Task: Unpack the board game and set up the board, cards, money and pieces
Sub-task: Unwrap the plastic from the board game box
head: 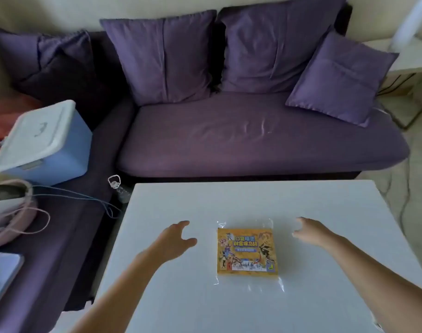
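Forearms outstretched, left hand (174,239), right hand (310,230) flanking game box (247,252), grips half-open and empty, apparently hovering

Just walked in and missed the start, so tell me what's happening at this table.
A person holds both hands over the white table, the left hand and right hand on either side of a game box. Neither touches it. The box lies flat, sealed in clear wrap; nothing is unpacked.

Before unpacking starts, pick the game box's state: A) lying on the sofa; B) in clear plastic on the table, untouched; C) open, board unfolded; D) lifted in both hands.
B: the game box lies wrapped on the table, left hand and right hand beside it, not touching.
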The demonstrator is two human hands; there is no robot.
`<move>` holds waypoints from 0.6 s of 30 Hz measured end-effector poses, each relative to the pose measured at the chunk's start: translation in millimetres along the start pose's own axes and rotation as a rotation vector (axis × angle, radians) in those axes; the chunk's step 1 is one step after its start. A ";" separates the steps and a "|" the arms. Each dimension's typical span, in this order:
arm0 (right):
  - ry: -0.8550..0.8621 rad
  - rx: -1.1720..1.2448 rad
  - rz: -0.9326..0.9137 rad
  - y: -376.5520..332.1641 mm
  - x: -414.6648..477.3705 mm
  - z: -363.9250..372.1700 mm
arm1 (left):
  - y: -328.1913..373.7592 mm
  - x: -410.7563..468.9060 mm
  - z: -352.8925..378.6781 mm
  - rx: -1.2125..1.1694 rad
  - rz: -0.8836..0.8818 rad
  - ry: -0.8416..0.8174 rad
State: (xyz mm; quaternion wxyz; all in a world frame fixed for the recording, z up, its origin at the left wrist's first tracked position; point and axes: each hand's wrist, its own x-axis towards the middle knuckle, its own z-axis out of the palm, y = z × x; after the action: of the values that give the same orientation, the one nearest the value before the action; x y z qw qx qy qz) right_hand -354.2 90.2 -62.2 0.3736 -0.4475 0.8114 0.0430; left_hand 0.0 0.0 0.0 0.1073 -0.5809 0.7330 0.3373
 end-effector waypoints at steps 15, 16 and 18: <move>0.421 -0.123 -0.176 38.0 101.4 101.3 | -48.4 143.6 141.6 -0.074 0.174 0.325; 0.449 -0.133 -0.187 38.3 103.9 100.2 | -49.1 148.3 145.7 -0.106 0.186 0.353; 0.509 -0.156 -0.211 36.6 112.9 98.4 | -52.2 158.4 151.6 -0.161 0.203 0.422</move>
State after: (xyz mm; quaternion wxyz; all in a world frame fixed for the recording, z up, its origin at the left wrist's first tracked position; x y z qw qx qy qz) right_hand -362.3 73.4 -215.2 0.1246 -0.5531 0.8224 -0.0474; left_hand -35.1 -34.7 -219.9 -0.1294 -0.5688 0.7644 0.2747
